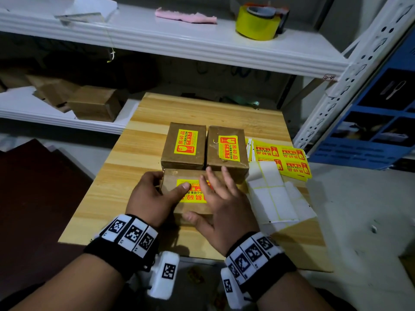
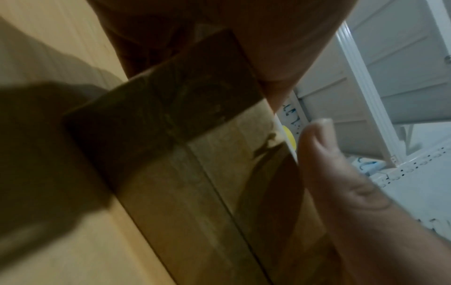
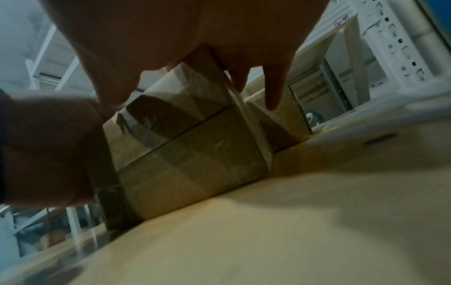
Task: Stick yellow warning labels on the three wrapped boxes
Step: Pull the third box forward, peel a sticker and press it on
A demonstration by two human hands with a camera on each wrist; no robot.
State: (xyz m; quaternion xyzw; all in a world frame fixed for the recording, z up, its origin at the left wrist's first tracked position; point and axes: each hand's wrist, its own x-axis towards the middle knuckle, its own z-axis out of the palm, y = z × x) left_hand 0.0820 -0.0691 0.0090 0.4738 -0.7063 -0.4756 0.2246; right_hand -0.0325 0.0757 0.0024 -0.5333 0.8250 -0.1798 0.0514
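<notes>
Three brown wrapped boxes sit on the wooden table point(image 1: 134, 171). The back left box point(image 1: 170, 153) carries a yellow label point(image 1: 186, 142), and the back right box point(image 1: 238, 162) has one point(image 1: 229, 147) with a lifted corner. The near box point(image 1: 193, 208) also has a yellow label point(image 1: 197, 196) on top. My left hand point(image 1: 152, 196) grips that box's left end, its thumb on the label. My right hand point(image 1: 224, 198) lies flat on the label with fingers straight. The left wrist view shows the near box point(image 2: 195, 173) and my thumb point(image 2: 322, 154). The right wrist view shows the near box point(image 3: 190, 154).
A sheet of yellow labels point(image 1: 283, 158) and white backing sheets point(image 1: 274, 198) lie right of the boxes. A yellow tape roll point(image 1: 256, 21) and a pink cloth point(image 1: 186, 15) rest on the upper shelf. More brown boxes point(image 1: 94, 104) sit on the lower left shelf.
</notes>
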